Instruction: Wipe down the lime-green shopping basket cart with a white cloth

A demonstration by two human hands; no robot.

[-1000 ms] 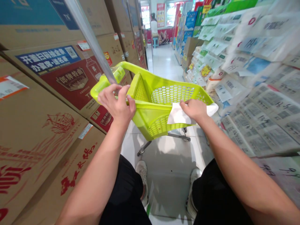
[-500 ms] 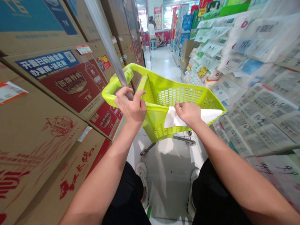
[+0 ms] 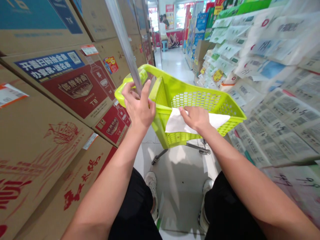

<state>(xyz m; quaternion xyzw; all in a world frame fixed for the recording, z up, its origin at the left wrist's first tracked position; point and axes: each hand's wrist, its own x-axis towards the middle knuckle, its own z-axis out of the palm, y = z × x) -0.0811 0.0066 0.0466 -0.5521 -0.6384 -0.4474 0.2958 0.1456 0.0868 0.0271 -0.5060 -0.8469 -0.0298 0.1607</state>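
Note:
A lime-green plastic shopping cart basket with perforated sides stands in front of me on a wheeled metal frame. Its looped handle end lies to the left, where a silvery metal pole slants up. My left hand grips around the pole's lower end, fingers curled and partly hidden behind it, close against the basket's rim. Over the near rim lies a white cloth. My right hand is closed on this cloth, pressing it against the rim with the thumb toward the left.
Stacked cardboard cartons line the left side. Plastic-wrapped packs are piled along the right. Cart wheels rest on the tiled floor near my shoes. Down the aisle, people sit near a blue stool.
My right hand has slid left along the near rim with the white cloth. The basket has shifted slightly right in view, and my left hand stays at the pole.

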